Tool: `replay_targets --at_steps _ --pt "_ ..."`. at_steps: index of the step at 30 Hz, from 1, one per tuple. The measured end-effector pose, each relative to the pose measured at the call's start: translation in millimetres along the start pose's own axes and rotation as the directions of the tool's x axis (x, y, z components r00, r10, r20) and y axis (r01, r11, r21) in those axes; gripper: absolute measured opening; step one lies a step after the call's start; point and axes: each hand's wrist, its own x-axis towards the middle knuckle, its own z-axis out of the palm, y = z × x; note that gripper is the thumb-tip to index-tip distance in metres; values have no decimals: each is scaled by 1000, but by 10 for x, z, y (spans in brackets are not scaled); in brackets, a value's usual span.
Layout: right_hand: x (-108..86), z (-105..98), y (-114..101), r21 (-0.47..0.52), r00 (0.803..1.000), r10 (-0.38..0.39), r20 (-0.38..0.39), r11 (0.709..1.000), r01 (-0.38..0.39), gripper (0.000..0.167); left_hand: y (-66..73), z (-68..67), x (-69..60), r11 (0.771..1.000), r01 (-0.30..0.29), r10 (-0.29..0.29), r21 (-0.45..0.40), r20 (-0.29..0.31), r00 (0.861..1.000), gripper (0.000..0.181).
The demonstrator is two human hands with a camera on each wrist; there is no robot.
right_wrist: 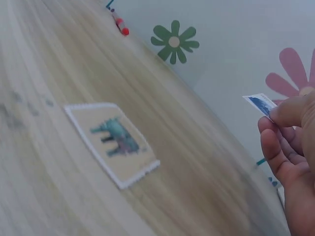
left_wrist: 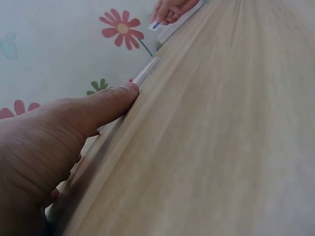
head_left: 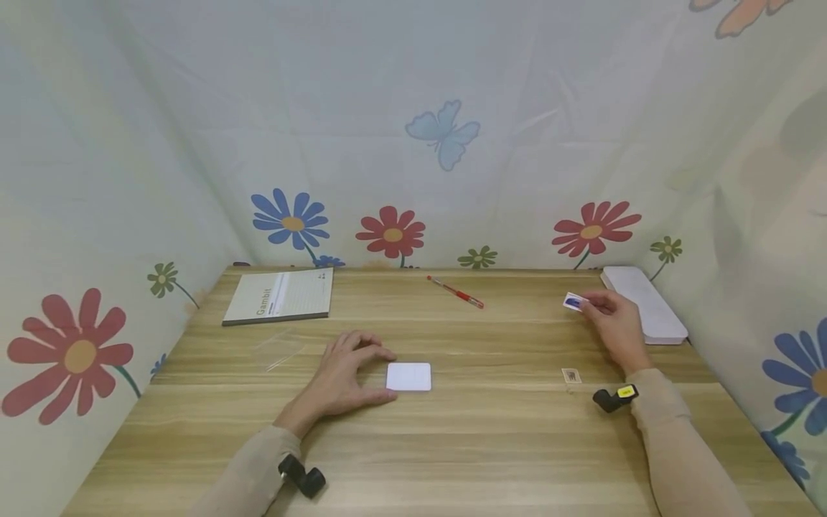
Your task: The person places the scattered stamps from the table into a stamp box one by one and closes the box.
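In the head view my left hand (head_left: 352, 373) is beside a small white rectangular pad (head_left: 409, 377) lying flat on the wooden table. Its thumb and index finger hold the pad's long edges near the left corners. The left wrist view shows the thumb (left_wrist: 108, 103) against the thin white edge. My right hand (head_left: 610, 319) is raised at the right, pinching a small stamp (head_left: 573, 301) with a dark blue picture between thumb and fingers. Another stamp (right_wrist: 113, 142), beige with a four-legged animal and a perforated white border, lies on the table below that hand.
A notebook (head_left: 284, 296) lies at the back left, with a clear plastic piece (head_left: 279, 348) in front of it. A red pen (head_left: 455, 291) is at the back middle. By the right edge lies a white slab-like box (head_left: 646, 305). Flowered cloth (head_left: 446, 72) surrounds the table.
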Motion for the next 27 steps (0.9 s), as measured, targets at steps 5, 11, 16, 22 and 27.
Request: replay_targets --at_steps 5,11,16,22,27 --pt "5 50 -124 74 998 32 48 997 -36 33 -32 16 -5 1000 -4 4 -5 4 1000 62" --pt "10 113 -355 69 996 0 89 998 -6 36 -54 22 -4 1000 -9 9 -6 4 1000 60" --pt "5 191 -537 92 993 -21 115 996 10 36 -45 13 -1 1000 -6 6 -4 8 1000 60" --pt "-27 309 -690 118 987 -63 146 992 46 33 -45 16 0 1000 -12 12 -10 1 1000 60" --pt "-58 412 -849 139 985 -89 148 988 68 29 -65 20 -9 1000 -17 17 -11 -2 1000 60"
